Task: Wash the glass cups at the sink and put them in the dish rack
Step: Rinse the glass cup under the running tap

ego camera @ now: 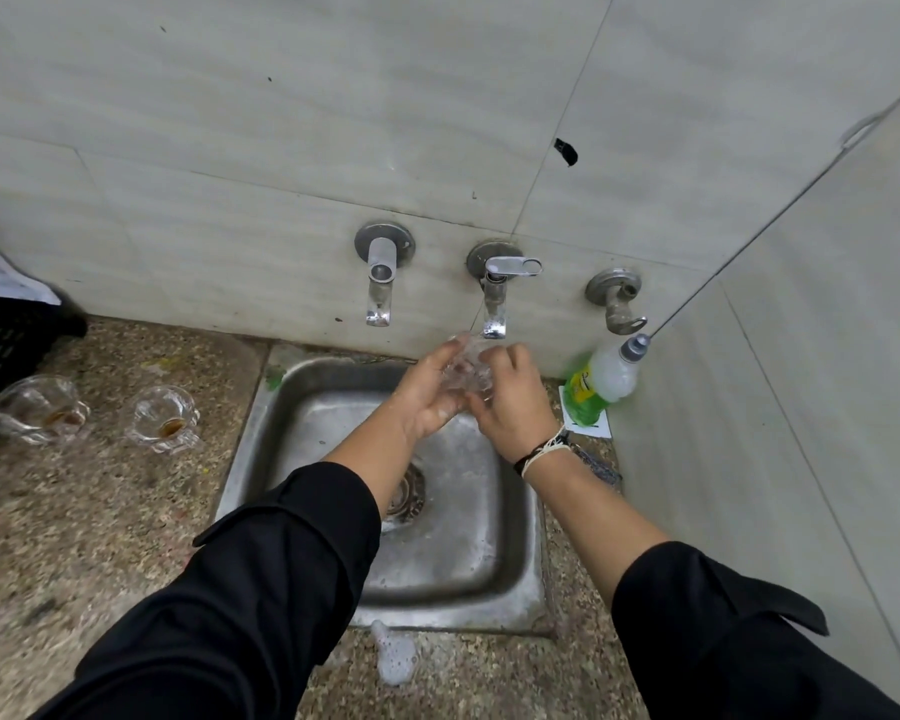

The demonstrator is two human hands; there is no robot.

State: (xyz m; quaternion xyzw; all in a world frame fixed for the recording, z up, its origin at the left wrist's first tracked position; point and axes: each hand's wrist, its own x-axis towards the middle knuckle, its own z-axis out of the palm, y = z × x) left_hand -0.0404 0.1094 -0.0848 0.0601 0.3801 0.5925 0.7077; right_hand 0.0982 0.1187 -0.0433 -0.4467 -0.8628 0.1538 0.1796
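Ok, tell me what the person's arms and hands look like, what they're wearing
Both arms wear loose black sleeves, pushed up so the forearms are bare. The left sleeve ends in a wide folded cuff; the right sleeve has one too. The right wrist carries a dark band and a pale knotted cord. No gloves, and no rings show.

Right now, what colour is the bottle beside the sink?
The bottle is clear with green liquid low down and a grey cap, seen in the head view.
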